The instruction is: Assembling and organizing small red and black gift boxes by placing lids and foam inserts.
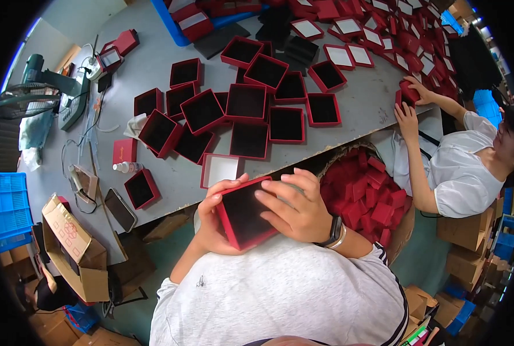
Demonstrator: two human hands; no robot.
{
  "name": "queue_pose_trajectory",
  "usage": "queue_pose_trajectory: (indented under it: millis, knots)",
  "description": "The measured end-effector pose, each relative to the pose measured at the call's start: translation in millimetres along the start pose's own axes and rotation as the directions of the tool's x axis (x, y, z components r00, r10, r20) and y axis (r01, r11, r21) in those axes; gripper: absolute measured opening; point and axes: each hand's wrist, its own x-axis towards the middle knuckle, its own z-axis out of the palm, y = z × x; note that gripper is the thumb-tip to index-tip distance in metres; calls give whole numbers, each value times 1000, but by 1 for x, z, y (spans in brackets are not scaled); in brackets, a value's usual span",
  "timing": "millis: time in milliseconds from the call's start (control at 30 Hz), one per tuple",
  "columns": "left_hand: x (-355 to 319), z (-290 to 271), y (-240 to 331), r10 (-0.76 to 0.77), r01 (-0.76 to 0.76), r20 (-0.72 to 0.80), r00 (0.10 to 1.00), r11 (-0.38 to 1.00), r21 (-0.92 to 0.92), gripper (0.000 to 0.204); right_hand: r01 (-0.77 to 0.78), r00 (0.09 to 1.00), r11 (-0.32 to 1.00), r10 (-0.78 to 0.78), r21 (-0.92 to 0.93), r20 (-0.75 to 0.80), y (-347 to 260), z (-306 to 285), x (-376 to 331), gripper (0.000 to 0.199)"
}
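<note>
In the lower middle of the frame, the left hand [206, 233] grips an open red box [242, 216] by its left side, fingers curled over the edge near its upper corner. The box is tilted, its black interior facing up. The right hand [298, 210] lies over the box's right part, fingers bent and spread apart; whether their tips press the lining or only hover above it, I cannot tell. A dark watch [334, 230] and a pale bracelet [341, 237] circle the right wrist. Just above the held box, a white-lined box [221, 168] sits at the edge of the grey table [135, 69]. Many open black-lined boxes [246, 101] crowd the upper middle, some leaning on one another. Left of them stand a white bottle [127, 167] and, farther toward the upper left, a green fan [33, 72]. Right of the hands, a basket [406, 232] holds a heap of small red pieces [365, 199]. At the right, a co-worker [462, 155] in white holds another red box [407, 93] with both hands
</note>
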Motion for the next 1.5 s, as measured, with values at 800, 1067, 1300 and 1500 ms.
queue_pose_trajectory:
  millis: [800, 1067, 1300, 1500]
  knots:
    - [-2, -8, -8, -75, 53, -84, 994, 969, -242, 127, 18, 953, 979, -78, 201, 293, 8, -22, 13, 61]
    - [-1, -6, -4, 12, -5, -100, 995, 998, 69, 128, -30, 957, 995, 56, -95, 285, -1, -5, 9, 66]
    - [-6, -4, -9, 50, -45, -186, 981, 999, 28, 131, 154, 978, 988, -152, -1, 144, 5, -6, 8, 45]
    - [-12, -13, -2, -611, 665, -265, 746, 669, 332, 95, 16, 998, 1000, -15, -15, 55, 37, 9, -16, 25]
